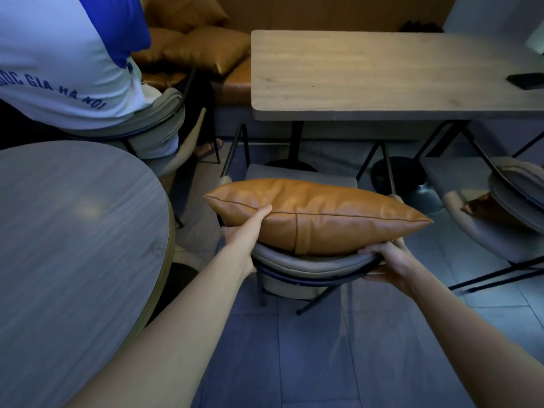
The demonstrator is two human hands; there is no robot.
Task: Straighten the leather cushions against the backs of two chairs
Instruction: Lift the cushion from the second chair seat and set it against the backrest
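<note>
**Item: tan leather cushion, in hand at the near chair**

Tan leather cushion (318,213): long, piped along the seam, lying lengthwise across the top of the grey padded chair back (309,263), just in front of it and above the grey seat (300,175). Its right corner points past the chair's edge.

My left hand (244,231): closed on the cushion's left end, thumb over the top seam, fingers hidden underneath.

My right hand (388,260): curled around the right end of the chair back, fingers over its upper edge and just under the cushion's lower right side. I cannot tell whether those fingers also pinch the leather.

Second chair (506,201): to the right, grey padded back, with a brown leather cushion (482,210) partly showing on its seat, mostly hidden by the back.

Rectangular wooden table (382,75): beyond the near chair, a dark phone (527,81) lying near its right edge.

Round grey table (73,245): at my left.

Bench cushions (203,48): several tan leather ones piled on the far bench.

Seated person (64,60): upper left, white and blue shirt, back to me, on a similar grey chair.
</note>
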